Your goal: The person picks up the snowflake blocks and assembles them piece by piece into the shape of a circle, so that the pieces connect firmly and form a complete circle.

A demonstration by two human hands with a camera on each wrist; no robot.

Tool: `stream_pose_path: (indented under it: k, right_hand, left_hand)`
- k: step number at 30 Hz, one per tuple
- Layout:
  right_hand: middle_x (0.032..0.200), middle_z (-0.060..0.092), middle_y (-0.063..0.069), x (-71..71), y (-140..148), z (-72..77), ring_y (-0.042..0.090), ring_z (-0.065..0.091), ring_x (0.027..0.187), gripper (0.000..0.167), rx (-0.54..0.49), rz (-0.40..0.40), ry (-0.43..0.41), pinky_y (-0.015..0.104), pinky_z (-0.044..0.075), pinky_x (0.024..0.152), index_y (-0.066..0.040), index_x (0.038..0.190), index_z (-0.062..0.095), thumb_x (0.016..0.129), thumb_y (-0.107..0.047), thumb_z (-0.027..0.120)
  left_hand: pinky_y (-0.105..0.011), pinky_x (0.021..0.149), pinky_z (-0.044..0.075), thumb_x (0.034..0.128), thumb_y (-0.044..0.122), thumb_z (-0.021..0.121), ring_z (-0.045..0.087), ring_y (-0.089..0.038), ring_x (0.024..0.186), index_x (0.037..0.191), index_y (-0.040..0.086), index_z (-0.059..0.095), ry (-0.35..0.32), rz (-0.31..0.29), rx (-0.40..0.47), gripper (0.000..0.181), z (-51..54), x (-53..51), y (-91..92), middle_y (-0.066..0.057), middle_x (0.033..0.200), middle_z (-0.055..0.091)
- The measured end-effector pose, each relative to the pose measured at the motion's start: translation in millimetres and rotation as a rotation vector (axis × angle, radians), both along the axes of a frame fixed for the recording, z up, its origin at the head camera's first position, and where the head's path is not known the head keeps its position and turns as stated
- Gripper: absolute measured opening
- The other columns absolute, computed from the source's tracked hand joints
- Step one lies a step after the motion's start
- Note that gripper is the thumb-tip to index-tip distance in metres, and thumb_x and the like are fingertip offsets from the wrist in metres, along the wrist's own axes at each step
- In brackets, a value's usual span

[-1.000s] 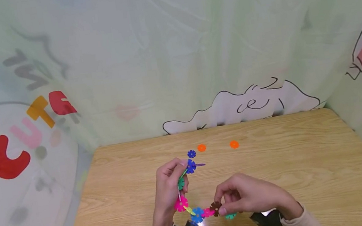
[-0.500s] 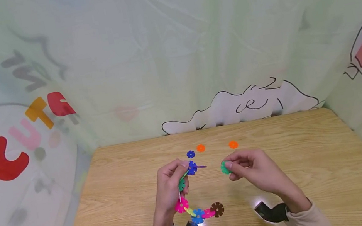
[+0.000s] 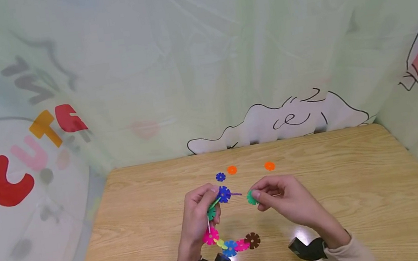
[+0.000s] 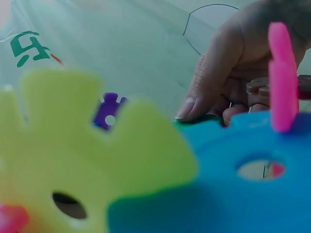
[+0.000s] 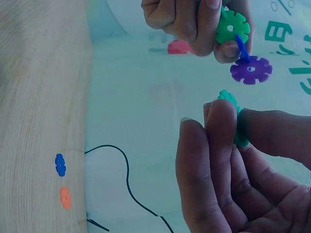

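Observation:
My left hand grips a chain of interlocking notched snowflake discs. At its upper end a dark blue disc carries a purple disc, which sticks out to the right. The chain hangs down past a pink disc and a yellow disc to a brown disc at its other end. Between thumb and fingers my right hand pinches a single teal green disc. That disc is just right of the purple one, with a small gap between them. Fingers partly hide the chain's upper discs.
On the wooden table, beyond my hands, lie a loose blue disc and two orange discs, one beside it and the other farther right. A printed curtain stands behind the table's back edge.
My right hand has left the brown end of the chain and risen with the teal green disc, then moved left towards the purple disc. The left hand has barely shifted.

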State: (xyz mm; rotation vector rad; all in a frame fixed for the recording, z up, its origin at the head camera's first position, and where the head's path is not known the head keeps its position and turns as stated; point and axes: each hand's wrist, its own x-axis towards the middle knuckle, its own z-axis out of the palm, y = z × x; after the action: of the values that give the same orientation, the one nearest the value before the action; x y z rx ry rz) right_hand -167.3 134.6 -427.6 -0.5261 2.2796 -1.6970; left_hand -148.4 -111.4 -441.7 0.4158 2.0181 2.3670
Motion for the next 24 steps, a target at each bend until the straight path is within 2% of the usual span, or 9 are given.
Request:
stream_pose_path:
  k: [6, 11, 16, 24]
  right_hand:
    - [0.098, 0.076, 0.015, 1.3, -5.0, -2.6, 0.014, 0.076, 0.078, 0.021, -0.029, 0.053, -0.004, 0.030, 0.066, 0.077, 0.002, 0.112, 0.073, 0.104, -0.017, 0.069]
    - [0.097, 0.076, 0.014, 1.7, -6.4, -4.4, 0.013, 0.076, 0.079, 0.020, -0.038, 0.075, -0.007, 0.030, 0.066, 0.077, 0.002, 0.112, 0.073, 0.105, -0.016, 0.068]
    - [0.096, 0.076, 0.014, 1.6, -6.4, -4.4, 0.013, 0.075, 0.078, 0.020, -0.035, 0.072, -0.003, 0.031, 0.066, 0.077, 0.003, 0.111, 0.073, 0.105, -0.015, 0.068]
    - [0.096, 0.076, 0.013, 1.2, -5.0, -3.4, 0.014, 0.075, 0.078, 0.022, -0.015, 0.046, 0.000, 0.031, 0.066, 0.077, 0.002, 0.112, 0.073, 0.105, -0.018, 0.068]
  left_hand:
    - [-0.016, 0.034, 0.036, 0.1103, 0.018, 0.048, 0.045, -0.001, 0.040, 0.080, -0.016, 0.053, -0.024, 0.032, 0.017, 0.046, 0.3, -1.7, 0.3, 0.009, 0.050, 0.049]
    - [-0.016, 0.033, 0.035, 0.1105, 0.018, 0.049, 0.044, -0.001, 0.039, 0.077, -0.015, 0.051, -0.017, 0.040, 0.021, 0.047, -0.4, -2.6, 0.1, 0.008, 0.048, 0.049]
    - [-0.017, 0.032, 0.035, 0.1103, 0.018, 0.049, 0.044, -0.001, 0.038, 0.076, -0.013, 0.050, -0.009, 0.050, 0.020, 0.047, -1.0, -3.2, 0.2, 0.009, 0.048, 0.049]
    - [-0.016, 0.034, 0.036, 0.1101, 0.017, 0.049, 0.044, -0.001, 0.039, 0.080, -0.018, 0.052, -0.019, 0.059, 0.020, 0.046, -1.1, -2.3, -0.4, 0.009, 0.049, 0.049]
